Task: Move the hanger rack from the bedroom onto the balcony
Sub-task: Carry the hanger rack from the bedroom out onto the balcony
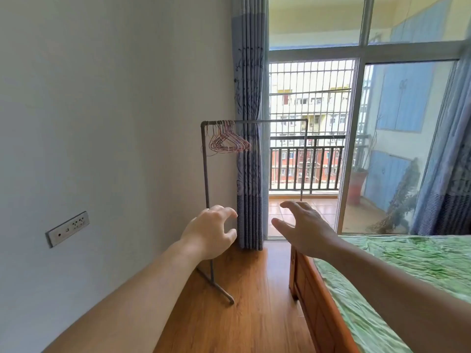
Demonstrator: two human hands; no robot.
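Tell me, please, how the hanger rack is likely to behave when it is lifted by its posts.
The hanger rack is thin tubing, so probably light and stiff. It is tall on narrow feet, so it may tip. The hangers bunched at its left end would likely swing or slide. Both hands are open, apparently not gripping it.

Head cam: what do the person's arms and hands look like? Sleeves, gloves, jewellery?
Both forearms are bare as far as the frame shows, no sleeves. The left hand and the right hand are ungloved, with no visible rings, watch, bands or markings. Fingers are bare too.
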